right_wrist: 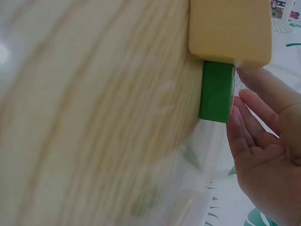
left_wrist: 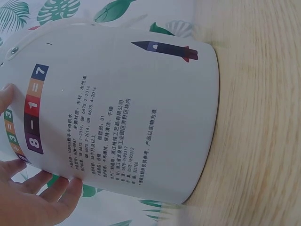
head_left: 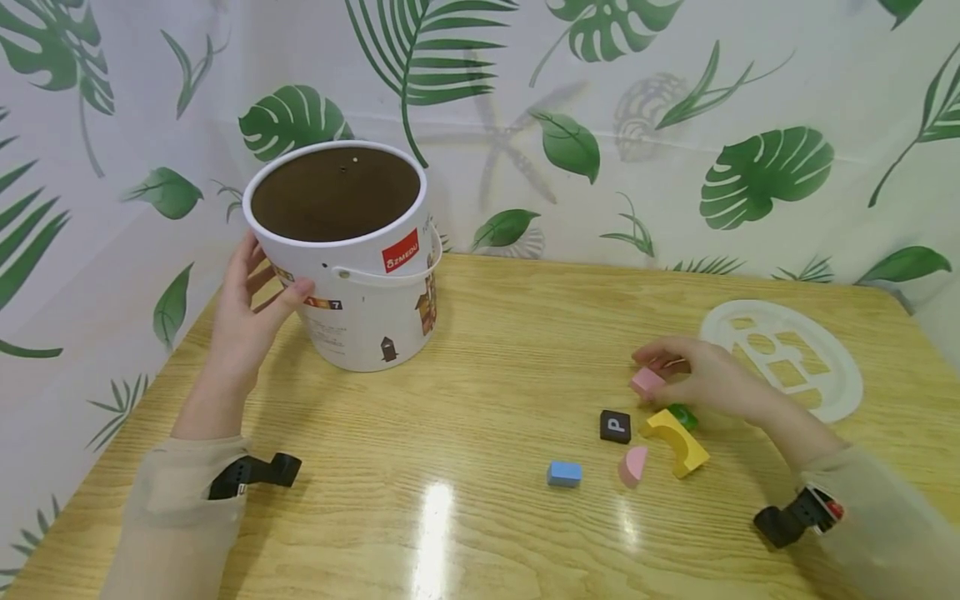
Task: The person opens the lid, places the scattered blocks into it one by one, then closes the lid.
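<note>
My left hand holds the side of a white bucket, thumb on the front and fingers around its left wall. The bucket stands on the table; its floor is hidden. In the left wrist view, printed text covers the bucket. At the right, my right hand pinches a small pink block between thumb and fingers. Close below that hand lie a green block and a yellow arch block. The right wrist view shows the green block near my fingers, the pink one hidden.
A black block marked P, a pink half-round block and a blue block lie left of the arch. Behind my right wrist is a white oval board with cutouts. A leaf-print cloth hangs behind the wooden table.
</note>
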{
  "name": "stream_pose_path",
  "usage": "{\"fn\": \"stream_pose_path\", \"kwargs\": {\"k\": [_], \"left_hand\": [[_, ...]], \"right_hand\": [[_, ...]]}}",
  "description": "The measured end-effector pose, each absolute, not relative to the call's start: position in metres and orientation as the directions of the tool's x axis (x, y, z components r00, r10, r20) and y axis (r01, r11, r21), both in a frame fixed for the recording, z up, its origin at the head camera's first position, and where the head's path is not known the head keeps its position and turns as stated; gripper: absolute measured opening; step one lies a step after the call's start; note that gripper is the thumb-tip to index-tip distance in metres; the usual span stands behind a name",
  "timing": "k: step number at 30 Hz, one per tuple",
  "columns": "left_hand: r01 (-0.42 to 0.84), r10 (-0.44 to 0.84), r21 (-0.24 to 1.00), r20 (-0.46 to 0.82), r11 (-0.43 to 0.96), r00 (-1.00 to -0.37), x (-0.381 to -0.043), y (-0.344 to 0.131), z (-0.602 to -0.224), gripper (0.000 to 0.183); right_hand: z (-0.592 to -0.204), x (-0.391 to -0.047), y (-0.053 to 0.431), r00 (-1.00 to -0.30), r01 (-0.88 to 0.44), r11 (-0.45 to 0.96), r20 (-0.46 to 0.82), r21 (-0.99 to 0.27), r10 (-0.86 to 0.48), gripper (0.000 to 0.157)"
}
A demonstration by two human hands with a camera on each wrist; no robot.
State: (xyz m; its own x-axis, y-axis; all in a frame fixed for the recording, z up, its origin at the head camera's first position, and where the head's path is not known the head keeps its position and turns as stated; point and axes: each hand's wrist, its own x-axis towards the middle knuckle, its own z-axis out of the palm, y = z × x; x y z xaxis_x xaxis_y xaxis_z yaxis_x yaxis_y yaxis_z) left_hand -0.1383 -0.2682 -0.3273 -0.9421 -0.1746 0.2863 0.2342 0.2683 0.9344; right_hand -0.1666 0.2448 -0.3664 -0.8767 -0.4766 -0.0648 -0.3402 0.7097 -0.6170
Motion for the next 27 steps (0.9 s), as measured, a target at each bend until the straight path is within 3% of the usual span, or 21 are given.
{"fn": "stream_pose_path", "kwargs": {"k": [9, 27], "left_hand": [[0.239, -0.172, 0.933, 0.291, 0.27, -0.941, -0.1384, -0.2683, -0.3271, 0.079], [0.23, -0.179, 0.93, 0.288, 0.288, -0.941, -0.1375, -0.2673, -0.3253, 0.079]], "right_hand": [[-0.3742, -0.1695, 0.2447, -0.873, -0.344, 0.708, -0.068, -0.617, -0.484, 0.043], [-0.3716, -0.1688, 0.2419, -0.871, -0.354, 0.736, -0.083, -0.577, -0.484, 0.046]]}}
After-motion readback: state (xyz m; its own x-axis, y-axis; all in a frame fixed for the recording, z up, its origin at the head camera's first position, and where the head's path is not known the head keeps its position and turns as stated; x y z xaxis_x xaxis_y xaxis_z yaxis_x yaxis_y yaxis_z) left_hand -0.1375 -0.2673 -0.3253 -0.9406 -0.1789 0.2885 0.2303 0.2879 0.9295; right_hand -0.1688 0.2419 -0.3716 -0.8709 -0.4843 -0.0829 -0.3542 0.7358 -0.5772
